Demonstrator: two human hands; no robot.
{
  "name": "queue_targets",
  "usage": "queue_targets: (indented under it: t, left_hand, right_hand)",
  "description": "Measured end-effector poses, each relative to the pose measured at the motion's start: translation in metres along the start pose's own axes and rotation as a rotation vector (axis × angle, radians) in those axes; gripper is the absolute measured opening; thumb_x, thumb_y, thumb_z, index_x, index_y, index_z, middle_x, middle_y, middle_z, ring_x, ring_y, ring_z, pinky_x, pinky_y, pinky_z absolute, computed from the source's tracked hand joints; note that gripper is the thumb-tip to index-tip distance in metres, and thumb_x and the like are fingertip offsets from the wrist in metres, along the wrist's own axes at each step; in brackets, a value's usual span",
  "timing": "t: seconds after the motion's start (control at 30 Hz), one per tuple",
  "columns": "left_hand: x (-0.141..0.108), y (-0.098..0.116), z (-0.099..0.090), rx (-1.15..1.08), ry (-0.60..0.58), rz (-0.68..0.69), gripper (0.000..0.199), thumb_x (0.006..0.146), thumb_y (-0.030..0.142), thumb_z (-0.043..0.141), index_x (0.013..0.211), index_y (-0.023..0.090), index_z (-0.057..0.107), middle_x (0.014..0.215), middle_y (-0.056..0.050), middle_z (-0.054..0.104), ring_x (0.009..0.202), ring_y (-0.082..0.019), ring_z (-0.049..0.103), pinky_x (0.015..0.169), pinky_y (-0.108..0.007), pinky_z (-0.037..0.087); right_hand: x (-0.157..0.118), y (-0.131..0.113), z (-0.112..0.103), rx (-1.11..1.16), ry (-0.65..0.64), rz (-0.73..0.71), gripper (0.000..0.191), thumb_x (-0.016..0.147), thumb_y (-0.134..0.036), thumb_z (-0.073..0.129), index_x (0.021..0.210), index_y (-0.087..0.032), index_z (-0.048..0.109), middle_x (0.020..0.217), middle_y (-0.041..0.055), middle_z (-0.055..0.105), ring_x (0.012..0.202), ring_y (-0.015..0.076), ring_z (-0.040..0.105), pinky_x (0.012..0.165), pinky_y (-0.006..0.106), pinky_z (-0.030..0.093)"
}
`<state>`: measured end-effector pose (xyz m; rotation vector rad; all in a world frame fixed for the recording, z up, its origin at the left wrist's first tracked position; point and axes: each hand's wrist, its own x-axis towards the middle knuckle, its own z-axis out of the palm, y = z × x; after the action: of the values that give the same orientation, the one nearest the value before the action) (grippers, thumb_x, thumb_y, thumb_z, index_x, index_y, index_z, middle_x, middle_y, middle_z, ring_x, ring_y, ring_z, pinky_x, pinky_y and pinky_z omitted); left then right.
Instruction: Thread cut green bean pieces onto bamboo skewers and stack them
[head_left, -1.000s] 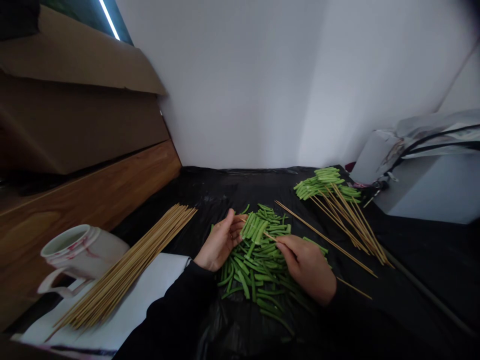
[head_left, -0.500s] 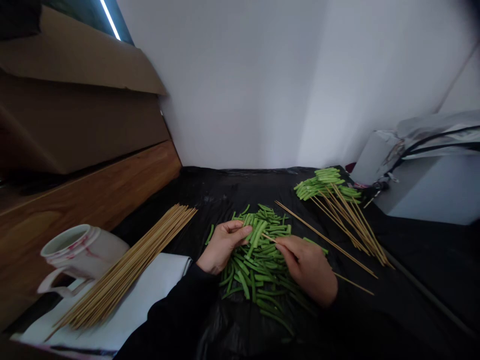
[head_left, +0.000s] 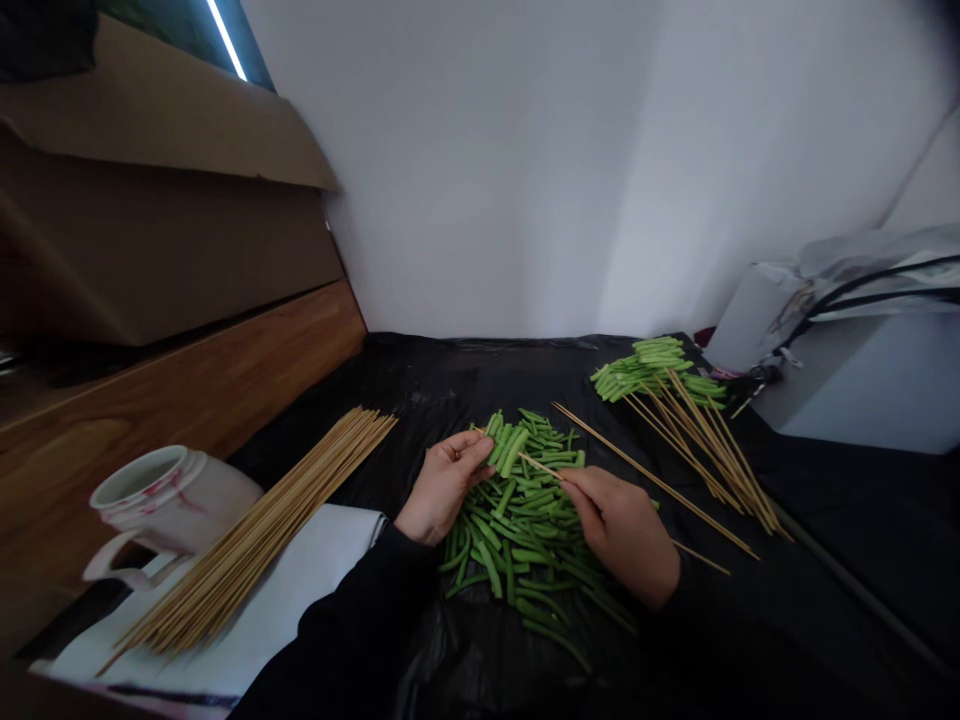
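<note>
Several cut green bean pieces (head_left: pixel 511 447) sit side by side on a thin wooden skewer (head_left: pixel 540 466). My left hand (head_left: pixel 448 482) is closed on the bean pieces at the skewer's tip end, thumb and fingers pinching them. My right hand (head_left: pixel 621 530) is closed round the skewer's shaft, whose far end sticks out behind the hand to the right. Beneath both hands spreads a loose pile of cut green beans (head_left: pixel 525 555) on black plastic sheeting (head_left: pixel 450 375).
A thick bundle of skewers (head_left: pixel 262 535) leans by a stained white mug (head_left: pixel 172 505) at left. Loaded bean skewers (head_left: pixel 652 368) lie at the back right, near a grey box (head_left: pixel 862 370). Two loose skewers (head_left: pixel 652 478) lie right of the pile. A cardboard box (head_left: pixel 187 240) stands back left.
The bean pieces have shifted along the skewer toward its tip, which now shows by my left fingers. More bare shaft shows before my right hand, and less of the skewer sticks out behind it.
</note>
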<state>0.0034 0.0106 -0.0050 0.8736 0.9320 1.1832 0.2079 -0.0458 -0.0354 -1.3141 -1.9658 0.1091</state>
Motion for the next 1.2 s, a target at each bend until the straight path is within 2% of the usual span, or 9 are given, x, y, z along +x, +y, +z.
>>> queue_targets:
  t: [0.23, 0.33, 0.5, 0.63, 0.73, 0.87, 1.07, 1.2]
  left_hand:
    - [0.001, -0.003, 0.0, 0.047, -0.046, 0.021, 0.035, 0.057, 0.021, 0.085, 0.087, 0.014, 0.069, 0.08, -0.003, 0.071, 0.069, -0.011, 0.064, 0.067, -0.021, 0.049]
    - [0.002, -0.003, 0.0, 0.026, 0.012, 0.047, 0.038, 0.057, 0.02, 0.084, 0.091, 0.014, 0.068, 0.082, -0.003, 0.072, 0.07, -0.011, 0.064, 0.065, -0.021, 0.049]
    - [0.007, 0.003, -0.004, -0.111, 0.111, 0.107, 0.032, 0.06, 0.015, 0.082, 0.088, 0.014, 0.069, 0.085, -0.002, 0.071, 0.071, -0.009, 0.063, 0.065, -0.018, 0.049]
    - [0.009, 0.005, -0.006, -0.146, 0.102, 0.093, 0.027, 0.064, 0.014, 0.08, 0.089, 0.015, 0.07, 0.09, -0.003, 0.072, 0.077, -0.01, 0.065, 0.071, -0.019, 0.051]
    - [0.008, 0.006, -0.006, -0.134, 0.085, 0.069, 0.032, 0.071, 0.018, 0.076, 0.102, 0.015, 0.068, 0.099, -0.008, 0.072, 0.088, -0.015, 0.067, 0.078, -0.023, 0.052]
    - [0.006, 0.01, -0.003, -0.106, 0.073, 0.016, 0.028, 0.074, 0.018, 0.073, 0.101, 0.013, 0.069, 0.097, -0.01, 0.072, 0.084, -0.014, 0.067, 0.073, -0.021, 0.053]
    - [0.004, 0.01, -0.001, -0.079, 0.013, -0.046, 0.025, 0.073, 0.016, 0.073, 0.098, 0.013, 0.071, 0.084, -0.007, 0.071, 0.073, -0.01, 0.064, 0.066, -0.016, 0.051]
    - [0.003, 0.01, -0.001, -0.051, -0.006, -0.074, 0.025, 0.073, 0.017, 0.074, 0.098, 0.013, 0.072, 0.083, -0.006, 0.071, 0.069, -0.009, 0.063, 0.063, -0.015, 0.051]
  right_hand:
    - [0.0, 0.0, -0.001, 0.007, -0.023, 0.017, 0.025, 0.096, -0.024, 0.04, 0.101, -0.022, 0.063, 0.094, 0.0024, 0.067, 0.087, 0.0164, 0.063, 0.083, 0.029, 0.047]
    - [0.0, 0.001, -0.001, -0.016, -0.033, 0.013, 0.024, 0.095, -0.023, 0.04, 0.103, -0.022, 0.063, 0.095, 0.0025, 0.067, 0.089, 0.0167, 0.063, 0.083, 0.029, 0.047]
    - [0.002, 0.007, -0.004, -0.112, -0.005, -0.003, 0.025, 0.096, -0.022, 0.039, 0.112, -0.02, 0.058, 0.1, 0.0047, 0.066, 0.094, 0.0179, 0.063, 0.085, 0.03, 0.046]
    - [0.008, 0.016, -0.012, -0.118, 0.047, -0.04, 0.023, 0.096, -0.022, 0.037, 0.1, -0.021, 0.059, 0.095, 0.0042, 0.066, 0.09, 0.0164, 0.063, 0.085, 0.029, 0.046]
    - [0.016, 0.032, -0.022, -0.118, 0.169, -0.004, 0.021, 0.095, -0.023, 0.039, 0.096, -0.02, 0.059, 0.092, 0.0044, 0.066, 0.087, 0.0162, 0.062, 0.082, 0.028, 0.046]
    - [0.024, 0.068, -0.039, -0.242, 0.377, 0.154, 0.02, 0.09, -0.023, 0.041, 0.096, -0.02, 0.06, 0.093, 0.0066, 0.065, 0.089, 0.0188, 0.06, 0.08, 0.03, 0.046]
    - [0.022, 0.122, -0.067, -0.365, 0.522, 0.344, 0.024, 0.085, -0.022, 0.04, 0.096, -0.017, 0.06, 0.09, 0.0102, 0.061, 0.085, 0.0221, 0.056, 0.078, 0.035, 0.043]
    - [0.014, 0.149, -0.079, -0.451, 0.546, 0.453, 0.027, 0.082, -0.021, 0.039, 0.098, -0.016, 0.061, 0.087, 0.0099, 0.06, 0.083, 0.0231, 0.053, 0.078, 0.037, 0.041]
